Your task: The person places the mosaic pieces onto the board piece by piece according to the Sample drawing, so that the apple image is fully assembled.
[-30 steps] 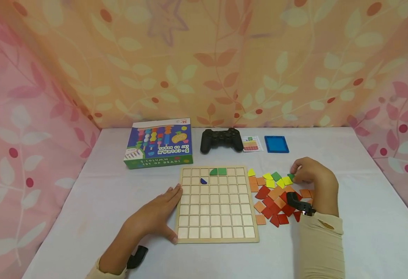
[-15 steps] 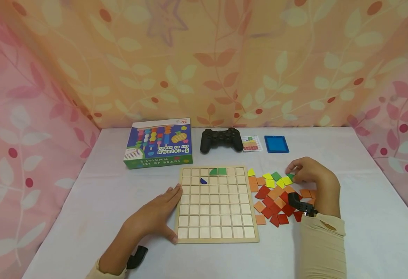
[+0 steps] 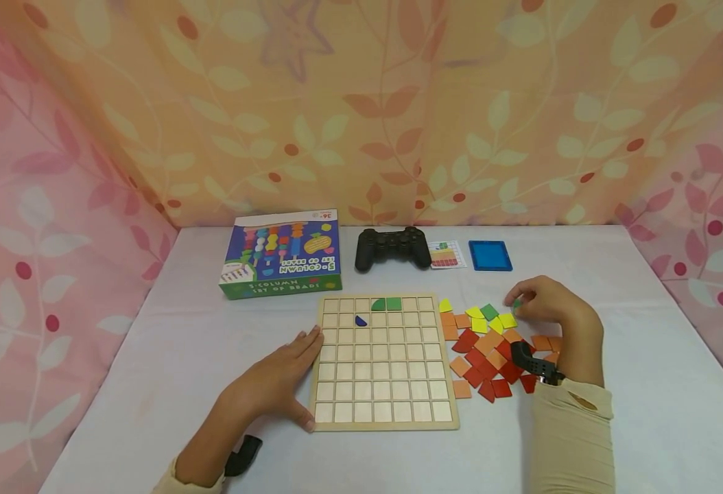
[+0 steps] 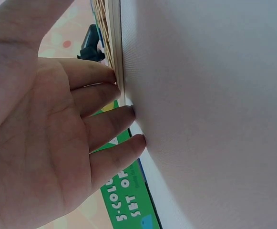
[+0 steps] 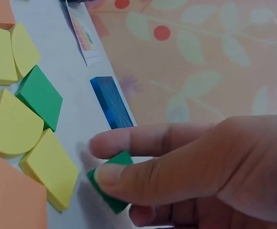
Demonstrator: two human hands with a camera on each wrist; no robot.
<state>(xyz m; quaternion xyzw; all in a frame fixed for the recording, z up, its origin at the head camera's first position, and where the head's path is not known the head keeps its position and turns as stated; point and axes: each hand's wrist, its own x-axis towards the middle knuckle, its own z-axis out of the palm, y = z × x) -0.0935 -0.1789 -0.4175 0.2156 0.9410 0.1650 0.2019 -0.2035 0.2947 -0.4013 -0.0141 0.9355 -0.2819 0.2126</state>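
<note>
A wooden grid board [image 3: 383, 372] lies on the white table. My left hand [image 3: 271, 381] rests along its left edge, fingers extended and thumb at the lower corner; in the left wrist view the fingertips touch the board's side. A rounded green tile [image 3: 378, 305] and a green square tile [image 3: 394, 303] sit in the top row, with a small dark blue piece [image 3: 360, 320] in the row below. To the right, my right hand [image 3: 549, 302] pinches a green tile [image 5: 114, 205] between thumb and fingers, just above the loose tiles; the thumb covers part of it.
Loose red, orange, yellow and green tiles [image 3: 490, 341] spread right of the board. Behind stand a bead-set box [image 3: 281, 250], a black game controller [image 3: 392, 248], a pattern card [image 3: 446, 254] and a blue square tray [image 3: 490, 255]. A patterned curtain [image 3: 398, 137] closes the back.
My right hand has gripped a green tile at the top of the pile and lifted it slightly away from the yellow ones. My left hand and the board have stayed still.
</note>
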